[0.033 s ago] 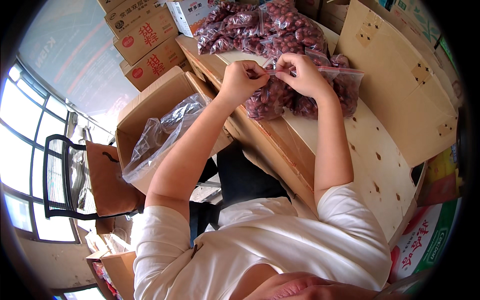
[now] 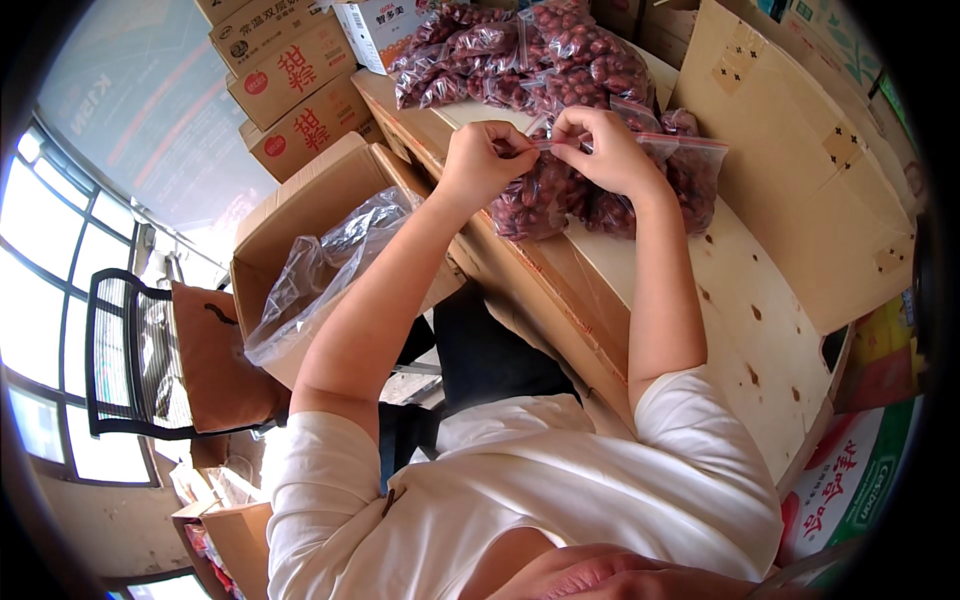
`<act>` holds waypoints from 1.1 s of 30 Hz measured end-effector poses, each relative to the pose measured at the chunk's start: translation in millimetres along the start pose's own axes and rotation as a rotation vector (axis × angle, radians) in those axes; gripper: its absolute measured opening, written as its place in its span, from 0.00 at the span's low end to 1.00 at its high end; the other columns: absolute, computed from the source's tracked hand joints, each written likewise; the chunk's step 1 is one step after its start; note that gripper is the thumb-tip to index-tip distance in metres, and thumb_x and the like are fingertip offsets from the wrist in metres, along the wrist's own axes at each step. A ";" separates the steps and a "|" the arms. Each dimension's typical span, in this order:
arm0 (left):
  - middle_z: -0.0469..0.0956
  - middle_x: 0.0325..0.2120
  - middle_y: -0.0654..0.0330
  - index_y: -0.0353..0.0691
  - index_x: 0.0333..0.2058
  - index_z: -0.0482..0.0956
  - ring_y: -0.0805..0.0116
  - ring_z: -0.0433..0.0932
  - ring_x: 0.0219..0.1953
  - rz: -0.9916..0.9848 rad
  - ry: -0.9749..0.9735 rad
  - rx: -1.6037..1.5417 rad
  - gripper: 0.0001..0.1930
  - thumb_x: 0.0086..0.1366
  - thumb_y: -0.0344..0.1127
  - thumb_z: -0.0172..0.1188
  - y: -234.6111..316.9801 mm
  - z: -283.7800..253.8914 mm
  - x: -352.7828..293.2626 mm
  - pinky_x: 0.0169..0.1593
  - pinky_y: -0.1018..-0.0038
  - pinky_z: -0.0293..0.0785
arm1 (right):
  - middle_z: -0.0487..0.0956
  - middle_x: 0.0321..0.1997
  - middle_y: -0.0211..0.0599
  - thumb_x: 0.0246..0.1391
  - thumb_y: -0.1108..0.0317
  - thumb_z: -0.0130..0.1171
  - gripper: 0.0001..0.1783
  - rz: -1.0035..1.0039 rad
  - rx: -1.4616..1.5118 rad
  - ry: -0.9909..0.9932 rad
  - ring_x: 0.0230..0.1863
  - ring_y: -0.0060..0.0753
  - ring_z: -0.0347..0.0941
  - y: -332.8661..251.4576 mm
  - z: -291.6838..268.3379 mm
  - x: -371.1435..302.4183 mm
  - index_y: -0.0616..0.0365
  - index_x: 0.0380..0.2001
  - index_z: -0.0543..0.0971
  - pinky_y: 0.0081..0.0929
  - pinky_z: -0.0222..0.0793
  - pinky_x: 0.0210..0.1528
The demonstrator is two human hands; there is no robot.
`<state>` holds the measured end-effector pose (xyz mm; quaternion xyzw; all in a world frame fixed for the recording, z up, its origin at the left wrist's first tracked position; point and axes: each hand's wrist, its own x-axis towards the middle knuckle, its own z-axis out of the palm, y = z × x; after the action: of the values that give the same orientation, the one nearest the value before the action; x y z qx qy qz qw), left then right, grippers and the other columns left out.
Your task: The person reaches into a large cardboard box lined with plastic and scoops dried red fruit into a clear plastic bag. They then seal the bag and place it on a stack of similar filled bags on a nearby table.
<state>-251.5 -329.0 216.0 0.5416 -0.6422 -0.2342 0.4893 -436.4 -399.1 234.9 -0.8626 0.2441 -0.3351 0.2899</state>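
My left hand (image 2: 484, 158) and my right hand (image 2: 606, 152) meet over the table, each pinching the top edge of a clear zip bag (image 2: 535, 200) filled with dark red dried dates. Their fingertips are almost together on its reddish zip strip. The bag stands on the table's near edge, its upper part partly hidden by the hands. Close behind my right hand is another zip bag of dates (image 2: 695, 180) with a red strip along its top. Several more filled date bags (image 2: 490, 60) lie piled at the far end.
Left of the table stands an open carton (image 2: 300, 190) with a clear plastic liner (image 2: 345, 262) hanging over its edge. A tall cardboard piece (image 2: 790, 150) rises along the table's right side. Stacked cartons (image 2: 300, 75) are at the far left, and a chair (image 2: 215, 350) is nearer.
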 end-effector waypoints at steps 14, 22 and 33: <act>0.80 0.25 0.64 0.32 0.28 0.81 0.81 0.75 0.30 0.163 -0.030 0.184 0.05 0.56 0.28 0.64 5.9 -13.0 -6.9 0.36 0.80 0.72 | 0.77 0.28 0.39 0.48 0.76 0.61 0.06 -0.061 0.089 -0.010 0.31 0.29 0.72 7.4 11.1 5.7 0.66 0.29 0.75 0.28 0.68 0.37; 0.81 0.25 0.62 0.32 0.29 0.80 0.77 0.77 0.33 0.144 -0.018 0.194 0.05 0.56 0.28 0.64 -2.9 -21.5 -6.8 0.41 0.77 0.73 | 0.76 0.29 0.33 0.50 0.77 0.59 0.04 -0.031 0.105 -0.035 0.33 0.23 0.71 3.3 11.1 4.5 0.65 0.28 0.74 0.24 0.69 0.38; 0.80 0.25 0.62 0.32 0.29 0.80 0.77 0.77 0.33 0.110 0.005 0.197 0.06 0.56 0.29 0.66 -3.7 -21.8 -9.6 0.43 0.77 0.73 | 0.78 0.28 0.41 0.46 0.75 0.62 0.06 -0.120 -0.003 0.036 0.30 0.34 0.74 3.9 23.0 9.5 0.64 0.28 0.76 0.29 0.68 0.35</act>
<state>-231.1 -316.2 218.3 0.5517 -0.6896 -0.1415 0.4472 -414.5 -400.0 222.4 -0.8700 0.1974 -0.3670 0.2636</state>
